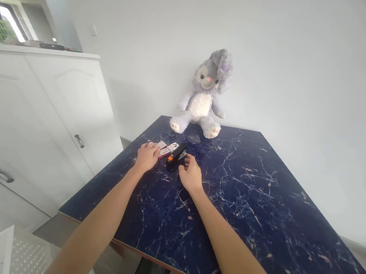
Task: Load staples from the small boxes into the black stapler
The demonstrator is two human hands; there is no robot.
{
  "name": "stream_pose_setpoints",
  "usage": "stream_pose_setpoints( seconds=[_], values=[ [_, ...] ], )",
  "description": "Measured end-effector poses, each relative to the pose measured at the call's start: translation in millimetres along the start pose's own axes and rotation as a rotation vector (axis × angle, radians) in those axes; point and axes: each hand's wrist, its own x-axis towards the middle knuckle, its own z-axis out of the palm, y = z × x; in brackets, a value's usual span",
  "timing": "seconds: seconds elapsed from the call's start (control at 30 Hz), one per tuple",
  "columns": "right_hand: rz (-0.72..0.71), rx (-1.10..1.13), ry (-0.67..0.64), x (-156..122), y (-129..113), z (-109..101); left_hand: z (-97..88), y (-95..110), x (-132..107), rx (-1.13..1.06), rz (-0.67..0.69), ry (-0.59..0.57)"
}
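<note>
Small red-and-white boxes (164, 153) lie grouped on the dark blue table, with a black stapler (178, 153) bearing an orange part right beside them. My left hand (148, 156) is closed over the left end of the boxes, its fingertips on top of them. To the right of the stapler, my right hand (191, 174) has its thumb and fingers bent and apart. Its fingertips come up to a small dark item with white print (183, 155) at the stapler's side; whether they touch it I cannot tell.
A grey-purple plush toy (203, 94) sits at the back of the marble-patterned table (229, 198), against the wall. White cabinets (47, 104) stand to the left. Below the table's front left corner is a white perforated basket (26, 258).
</note>
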Motion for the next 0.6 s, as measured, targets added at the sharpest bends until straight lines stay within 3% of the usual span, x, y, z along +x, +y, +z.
stream_pose_setpoints(
  seconds=[0.6],
  values=[
    [-0.118, -0.072, -0.031, -1.1, 2.2, 3.3, 5.7, -12.5, 6.3, 0.092, -0.115, -0.028]
  ],
)
